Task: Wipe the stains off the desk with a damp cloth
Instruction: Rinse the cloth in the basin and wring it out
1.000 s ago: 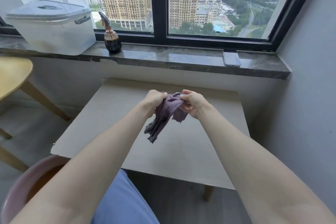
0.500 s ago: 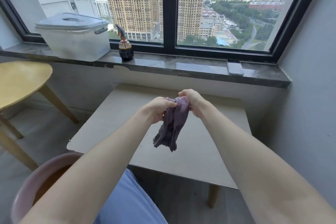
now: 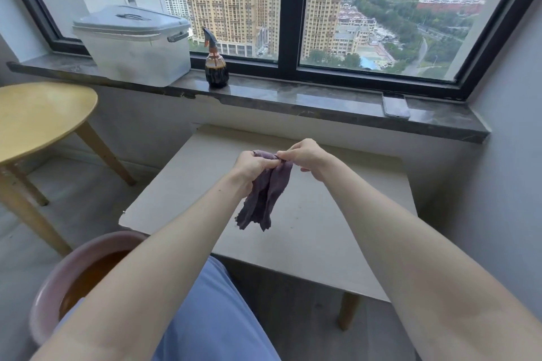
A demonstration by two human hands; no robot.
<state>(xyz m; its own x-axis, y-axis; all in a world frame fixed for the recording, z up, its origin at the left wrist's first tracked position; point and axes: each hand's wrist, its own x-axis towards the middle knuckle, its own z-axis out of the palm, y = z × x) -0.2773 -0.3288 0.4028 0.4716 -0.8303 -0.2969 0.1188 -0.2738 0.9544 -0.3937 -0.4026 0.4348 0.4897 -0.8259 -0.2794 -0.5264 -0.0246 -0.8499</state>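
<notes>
Counter point(image 3: 322, 249): pale beige, matte, rectangular, set under window ledge point(image 3: 293, 98); faint dark specks seen near middle.
Cloth point(image 3: 265, 199): dull purple, soft woven, bunched and crumpled, held in air above counter's middle, ragged lower end hung down.
Left grip point(image 3: 252, 165): fingers curled round cloth's upper part.
Right grip point(image 3: 306, 155): thumb and fingers pinched on cloth's top edge.
</notes>
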